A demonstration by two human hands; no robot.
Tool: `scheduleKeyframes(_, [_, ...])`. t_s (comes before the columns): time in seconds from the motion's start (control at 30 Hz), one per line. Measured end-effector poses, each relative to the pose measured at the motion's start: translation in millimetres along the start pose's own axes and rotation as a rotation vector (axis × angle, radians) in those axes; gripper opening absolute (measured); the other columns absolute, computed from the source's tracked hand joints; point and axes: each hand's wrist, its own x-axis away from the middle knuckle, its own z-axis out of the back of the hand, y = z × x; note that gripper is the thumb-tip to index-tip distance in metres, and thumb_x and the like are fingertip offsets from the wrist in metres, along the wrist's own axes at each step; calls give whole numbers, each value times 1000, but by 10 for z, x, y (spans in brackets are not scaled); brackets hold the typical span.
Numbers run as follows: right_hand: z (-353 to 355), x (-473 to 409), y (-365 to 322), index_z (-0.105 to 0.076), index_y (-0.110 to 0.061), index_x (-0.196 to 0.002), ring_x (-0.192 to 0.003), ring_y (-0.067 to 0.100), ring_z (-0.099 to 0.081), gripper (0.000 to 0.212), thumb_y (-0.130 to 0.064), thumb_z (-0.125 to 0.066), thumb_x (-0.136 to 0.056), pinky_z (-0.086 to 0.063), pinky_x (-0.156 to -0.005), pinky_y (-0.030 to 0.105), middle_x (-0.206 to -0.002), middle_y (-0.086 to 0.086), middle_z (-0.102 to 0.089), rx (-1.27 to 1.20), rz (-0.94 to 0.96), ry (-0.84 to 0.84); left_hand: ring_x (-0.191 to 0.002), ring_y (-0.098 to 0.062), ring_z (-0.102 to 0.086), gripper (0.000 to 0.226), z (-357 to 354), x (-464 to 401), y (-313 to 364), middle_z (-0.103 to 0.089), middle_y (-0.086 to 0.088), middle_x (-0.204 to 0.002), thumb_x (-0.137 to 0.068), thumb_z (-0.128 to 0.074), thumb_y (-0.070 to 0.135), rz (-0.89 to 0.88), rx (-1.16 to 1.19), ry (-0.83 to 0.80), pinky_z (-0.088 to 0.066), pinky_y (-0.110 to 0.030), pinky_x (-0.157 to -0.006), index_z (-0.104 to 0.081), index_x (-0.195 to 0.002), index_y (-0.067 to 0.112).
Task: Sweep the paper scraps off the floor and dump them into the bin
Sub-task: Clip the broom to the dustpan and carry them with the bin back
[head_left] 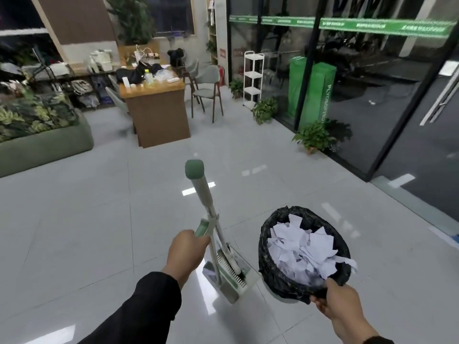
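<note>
My left hand (185, 254) is shut on the green-and-white handle of a dustpan (229, 281), which rests on the grey tiled floor. The broom (202, 192) is clipped upright to it, its green cap pointing at me. To the right, a bin (267, 263) lined with a black bag holds a heap of white paper scraps (303, 249). My right hand (335, 302) grips the near rim of the bin. No loose scraps show on the floor near me.
A wooden desk (157, 112) with clutter and chairs (207, 91) stands ahead. A green planter sofa (44, 142) lies left. Potted plants (314, 137), a white shelf rack (252, 79) and glass walls (397, 95) line the right side. Open tiled floor (87, 207) surrounds me.
</note>
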Motion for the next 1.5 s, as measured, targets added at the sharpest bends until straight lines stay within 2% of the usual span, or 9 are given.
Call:
scheduleKeyframes(0.13, [-450,-442,-656,-58,3,-92,-51,31,-62,21,-11,-45,-101,-50,-42,26,-72,26,-67,-37,11,15,-57,-22,-39,36,32,-879,601,-43,-4,-64,-91,-60,34,-30,21,19,-30,-31,-54,-48,-71,7])
scheduleKeyframes(0.27, [-1113,-1518,-1524,-59,2,-94,-50,31,-62,20,-11,-45,-101,-51,-46,28,-70,26,-68,-37,-4,15,-57,-22,-36,31,-187,-2285,1280,-40,-4,-64,-89,-60,28,-42,11,29,-28,-30,-55,-45,-71,8])
scheduleKeyframes(0.43, [-1755,-2423,-2422,-59,1,-93,-52,33,-65,20,-11,-46,-100,-51,-50,30,-63,23,-68,-68,-11,-8,-60,-23,-37,38,-347,-3447,1860,-42,-7,-66,-91,-61,37,-17,67,62,-28,-34,-58,-49,-71,7])
scheduleKeyframes(0.57, [-2508,-3404,-3450,-59,2,-97,-50,31,-65,19,-11,-45,-100,-52,-46,28,-73,28,-69,-29,-17,-1,-60,-23,-38,38,-410,-4702,2525,-45,-7,-66,-91,-60,38,-13,97,80,-28,-33,-58,-47,-71,8])
scheduleKeyframes(0.73, [-3197,-4053,-4285,-57,2,-100,-44,30,-64,16,-10,-47,-99,-53,-43,28,-78,30,-69,-53,-14,1,-57,-23,-36,38,-411,-5790,3119,-42,-5,-62,-86,-62,38,-5,125,37,-27,-32,-57,-45,-68,9])
scheduleKeyframes(0.9, [-4289,-5211,-5232,-57,3,-98,-47,31,-65,18,-12,-47,-100,-53,-47,29,-67,27,-69,-68,-22,76,-57,-25,-39,36,-591,-7793,3843,-46,-6,-61,-87,-63,34,-76,86,-30,-29,-31,-57,-50,-67,7])
scheduleKeyframes(1.1, [-5215,-6086,-6074,-57,3,-104,-55,34,-66,19,-13,-47,-100,-52,-48,30,-69,25,-70,-162,-72,167,-55,-24,-39,31,-733,-9462,4843,-44,-3,-60,-88,-62,28,-173,-71,-130,-27,-30,-51,-48,-68,10])
scheduleKeyframes(1.23, [-5611,-6462,-6605,-57,5,-101,-43,29,-64,19,-12,-47,-100,-51,-43,26,-75,29,-69,-221,-72,194,-54,-23,-36,37,-787,-10294,5377,-42,-2,-58,-89,-62,29,-207,-96,-140,-26,-30,-51,-42,-65,11])
scheduleKeyframes(1.5, [-6665,-8474,-8062,-56,3,-104,-37,26,-61,17,-11,-46,-101,-49,-36,24,-78,23,-66,-248,-134,227,-55,-22,-37,26,-1407,-12756,6652,-47,-7,-63,-84,-65,21,-187,-62,-168,-26,-29,-51,-49,-69,8])
